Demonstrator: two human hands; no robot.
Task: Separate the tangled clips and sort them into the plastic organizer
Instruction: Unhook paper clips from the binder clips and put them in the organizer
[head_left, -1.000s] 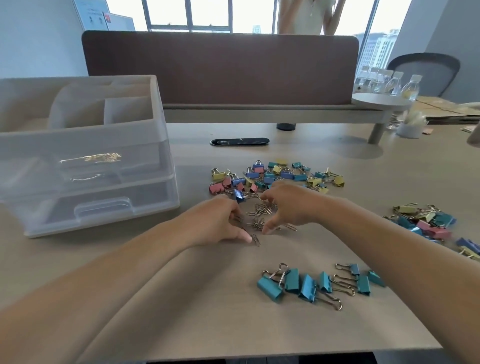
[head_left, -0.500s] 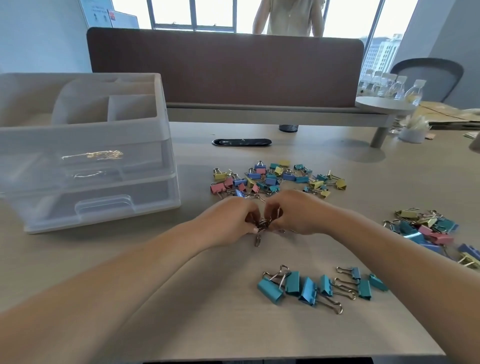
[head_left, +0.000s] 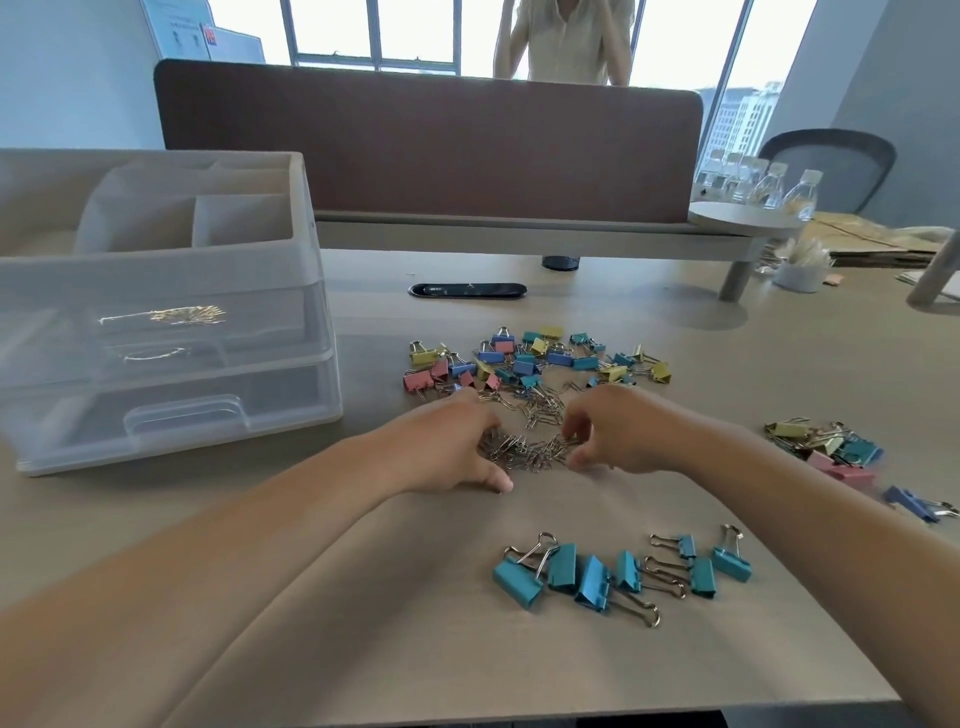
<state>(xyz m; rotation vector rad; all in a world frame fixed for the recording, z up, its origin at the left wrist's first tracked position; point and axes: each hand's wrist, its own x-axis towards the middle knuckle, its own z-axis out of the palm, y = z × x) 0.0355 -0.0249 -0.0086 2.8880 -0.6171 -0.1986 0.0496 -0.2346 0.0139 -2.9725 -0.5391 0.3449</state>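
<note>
ok so silver paper clips (head_left: 524, 452): thin wire, knotted in messy heap mid desk (head_left: 363, 597), between both hands, well right of clear plastic organizer (head_left: 156, 322). right hand (head_left: 618, 431) pinching strands at heap's right edge. left hand (head_left: 447, 447) fingers dug into left edge, grip hidden, can't tell. colourful binder clips (head_left: 530, 358) just behind.

organizer (head_left: 171, 332) left, paper clips (head_left: 530, 441) between hands (head_left: 524, 441)

A pale wooden desk (head_left: 779, 364) carries a black oval cable cover (head_left: 467, 290) at its far middle. Behind it stands a brown divider panel (head_left: 431, 150), with a person (head_left: 563, 41) beyond. Far right, water bottles (head_left: 763, 187) crowd a round shelf (head_left: 743, 221) beside a grey chair (head_left: 831, 156).
</note>
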